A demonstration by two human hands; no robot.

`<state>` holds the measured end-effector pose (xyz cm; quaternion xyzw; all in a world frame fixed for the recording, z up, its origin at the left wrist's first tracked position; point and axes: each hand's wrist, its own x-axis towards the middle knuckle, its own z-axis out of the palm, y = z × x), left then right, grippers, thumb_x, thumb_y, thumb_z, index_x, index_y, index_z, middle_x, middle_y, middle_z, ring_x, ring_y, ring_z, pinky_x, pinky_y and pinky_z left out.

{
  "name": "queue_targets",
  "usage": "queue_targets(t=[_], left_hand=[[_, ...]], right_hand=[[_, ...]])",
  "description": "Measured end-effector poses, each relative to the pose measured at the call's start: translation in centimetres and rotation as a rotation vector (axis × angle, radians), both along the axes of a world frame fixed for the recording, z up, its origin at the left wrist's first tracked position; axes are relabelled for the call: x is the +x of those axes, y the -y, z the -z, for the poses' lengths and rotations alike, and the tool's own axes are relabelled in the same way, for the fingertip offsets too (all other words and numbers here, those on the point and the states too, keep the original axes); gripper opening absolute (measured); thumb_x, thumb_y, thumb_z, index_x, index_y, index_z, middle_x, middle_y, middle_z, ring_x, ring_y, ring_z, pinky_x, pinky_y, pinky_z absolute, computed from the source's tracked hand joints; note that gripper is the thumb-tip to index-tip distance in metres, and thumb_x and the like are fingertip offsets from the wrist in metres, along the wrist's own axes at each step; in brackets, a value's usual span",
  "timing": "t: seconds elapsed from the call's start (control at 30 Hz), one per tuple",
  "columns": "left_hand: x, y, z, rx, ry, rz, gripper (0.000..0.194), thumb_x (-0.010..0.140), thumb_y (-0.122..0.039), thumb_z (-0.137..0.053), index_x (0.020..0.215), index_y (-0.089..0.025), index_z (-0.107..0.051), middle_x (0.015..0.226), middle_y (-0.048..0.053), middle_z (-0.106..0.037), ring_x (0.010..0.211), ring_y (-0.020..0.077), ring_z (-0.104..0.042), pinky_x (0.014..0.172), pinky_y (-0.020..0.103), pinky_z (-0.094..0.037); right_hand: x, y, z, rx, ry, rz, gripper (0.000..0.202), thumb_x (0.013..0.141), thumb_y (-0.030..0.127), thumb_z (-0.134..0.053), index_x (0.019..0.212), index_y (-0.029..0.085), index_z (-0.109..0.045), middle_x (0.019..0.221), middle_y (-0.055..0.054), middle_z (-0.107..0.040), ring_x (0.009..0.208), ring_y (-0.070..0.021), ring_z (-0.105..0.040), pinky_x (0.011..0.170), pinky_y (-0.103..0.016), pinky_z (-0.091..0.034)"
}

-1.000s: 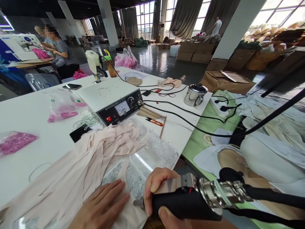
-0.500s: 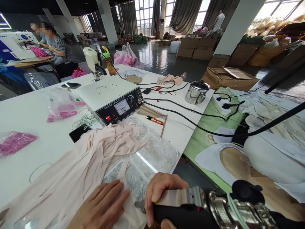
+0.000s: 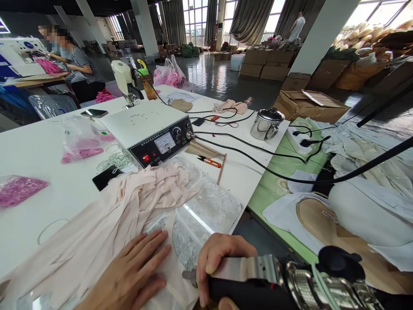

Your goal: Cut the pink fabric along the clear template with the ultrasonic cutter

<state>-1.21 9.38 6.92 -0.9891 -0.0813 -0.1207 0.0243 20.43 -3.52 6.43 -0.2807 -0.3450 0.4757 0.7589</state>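
My left hand (image 3: 134, 267) lies flat with its fingers stretched out, pressing pale pink fabric onto a clear plastic sheet (image 3: 209, 204). My right hand (image 3: 222, 254) is wrapped round a handheld ultrasonic welder (image 3: 248, 290), a black grip with a metal lever and a shiny metal body. Its blunt metal tip (image 3: 189, 275) points left and sits close over the fabric beside my left hand. A heap of long pale pink fabric strips (image 3: 138, 193) spreads from the middle of the table to the lower left. The lower edge of the view cuts off part of both hands.
Behind the strips stands a black control box (image 3: 164, 142) with a dial. Thread snips (image 3: 209, 162), a lidded metal mug (image 3: 267, 124) and black cables (image 3: 245, 151) lie to its right. White cups and fabric (image 3: 361, 211) cover a green surface. Co-workers (image 3: 80, 64) sit far left.
My left hand has slid a little to the left and upward over the fabric. My right hand and the welder stay almost where they were.
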Motion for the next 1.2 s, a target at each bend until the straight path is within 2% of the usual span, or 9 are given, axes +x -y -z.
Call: queue_targets(t=[0.13, 0.27, 0.43, 0.53, 0.63, 0.7, 0.83, 1.0, 1.2], left_hand=[[0.2, 0.3, -0.8, -0.053, -0.001, 0.086, 0.036, 0.11, -0.033, -0.042, 0.14, -0.022, -0.057, 0.153, 0.005, -0.051, 0.143, 0.0213, -0.044, 0.118, 0.036, -0.037], [-0.1, 0.4, -0.7, -0.055, -0.039, 0.1, 0.038, 0.111, -0.033, -0.037, 0.145, -0.029, -0.055, 0.154, 0.004, -0.049, 0.142, 0.0225, -0.045, 0.117, 0.037, -0.04], [-0.5, 0.4, -0.3, -0.07, -0.061, 0.098, 0.041, 0.111, -0.029, -0.036, 0.149, -0.032, -0.05, 0.151, 0.007, -0.051, 0.141, 0.0272, -0.046, 0.115, 0.043, -0.043], [-0.5, 0.6, -0.4, -0.079, -0.055, 0.103, 0.041, 0.11, -0.029, -0.038, 0.15, -0.034, -0.049, 0.15, 0.007, -0.051, 0.142, 0.0283, -0.044, 0.113, 0.043, -0.045], [-0.5, 1.0, -0.5, -0.076, -0.059, 0.089, 0.042, 0.11, -0.028, -0.04, 0.15, -0.034, -0.047, 0.152, 0.009, -0.049, 0.143, 0.0287, -0.043, 0.112, 0.042, -0.046], [-0.5, 1.2, -0.3, -0.07, -0.077, 0.075, 0.042, 0.109, -0.03, -0.043, 0.151, -0.033, -0.047, 0.152, 0.01, -0.049, 0.145, 0.0289, -0.041, 0.112, 0.042, -0.047], [-0.6, 1.7, 0.0, -0.057, -0.123, 0.06, 0.044, 0.104, -0.034, -0.055, 0.148, -0.033, -0.05, 0.151, 0.01, -0.051, 0.145, 0.0309, -0.04, 0.111, 0.045, -0.048], [-0.5, 2.1, 0.1, -0.03, -0.143, 0.045, 0.051, 0.097, -0.035, -0.068, 0.146, -0.035, -0.052, 0.149, 0.012, -0.052, 0.144, 0.0327, -0.042, 0.108, 0.046, -0.05], [-0.4, 2.5, 0.2, -0.023, -0.14, 0.025, 0.067, 0.089, -0.027, -0.078, 0.148, -0.039, -0.049, 0.149, 0.012, -0.051, 0.145, 0.0333, -0.04, 0.107, 0.046, -0.051]], right_hand=[[0.0, -0.2, -0.7, 0.097, -0.107, -0.04, 0.035, 0.073, 0.053, -0.081, 0.092, 0.026, -0.072, 0.078, -0.004, -0.072, 0.044, -0.0125, -0.063, 0.042, -0.023, -0.05], [-0.2, -0.3, -1.2, 0.155, -0.139, -0.007, 0.029, 0.077, 0.046, -0.081, 0.093, 0.023, -0.073, 0.078, -0.003, -0.073, 0.047, -0.0086, -0.063, 0.05, -0.019, -0.052], [-0.4, 0.0, -0.8, 0.11, -0.052, 0.02, 0.043, 0.08, 0.065, -0.069, 0.088, 0.023, -0.069, 0.07, -0.003, -0.07, 0.045, -0.0105, -0.062, 0.052, -0.023, -0.056], [-0.3, 0.0, 0.0, 0.147, 0.009, 0.035, 0.045, 0.086, 0.067, -0.06, 0.092, 0.024, -0.068, 0.069, -0.002, -0.07, 0.046, -0.0113, -0.064, 0.055, -0.025, -0.058], [0.2, -0.2, 0.7, 0.274, 0.086, 0.002, 0.043, 0.086, 0.063, -0.064, 0.102, 0.024, -0.067, 0.072, -0.002, -0.072, 0.051, -0.0131, -0.068, 0.054, -0.024, -0.058], [0.6, -0.4, 0.8, 0.353, 0.124, -0.044, 0.038, 0.088, 0.054, -0.067, 0.11, 0.024, -0.067, 0.075, -0.003, -0.073, 0.055, -0.0141, -0.071, 0.054, -0.024, -0.058], [1.2, -0.6, 0.3, 0.366, 0.091, -0.097, 0.026, 0.095, 0.036, -0.064, 0.118, 0.025, -0.069, 0.082, -0.006, -0.075, 0.059, -0.0142, -0.073, 0.055, -0.023, -0.058], [1.4, -0.6, -0.4, 0.403, 0.098, -0.176, 0.028, 0.096, 0.034, -0.062, 0.123, 0.027, -0.068, 0.08, -0.007, -0.075, 0.06, -0.0161, -0.074, 0.053, -0.024, -0.057], [0.9, -0.1, -0.4, 0.338, -0.007, -0.196, 0.024, 0.094, 0.036, -0.064, 0.114, 0.024, -0.071, 0.077, -0.007, -0.075, 0.056, -0.016, -0.073, 0.054, -0.024, -0.058]])
